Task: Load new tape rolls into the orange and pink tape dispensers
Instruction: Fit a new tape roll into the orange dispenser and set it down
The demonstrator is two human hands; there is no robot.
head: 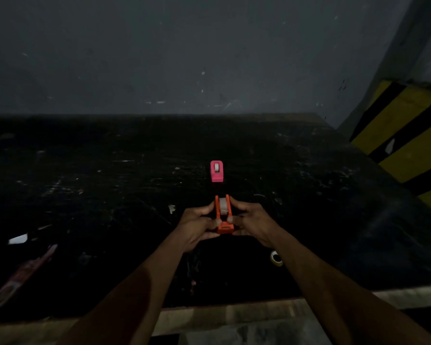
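An orange tape dispenser [225, 227] sits at the middle of the dark table, with a pale tape roll [224, 206] between its side walls. My left hand [197, 224] grips its left side and my right hand [253, 221] grips its right side, thumbs near the cutter end. Beyond it, apart from my hands, a pink tape dispenser [216, 171] stands upright with a whitish roll showing in its slot. A small loose ring, pale with a dark centre [276, 258], lies on the table under my right forearm; whether it is a tape roll or an empty core I cannot tell.
The black, scratched table [85, 185] has a pale front edge [229, 317]. A red flat packet [25, 275] and a white scrap [18, 239] lie at the left. A grey wall rises behind; a yellow-and-black striped post [406, 145] stands at the right.
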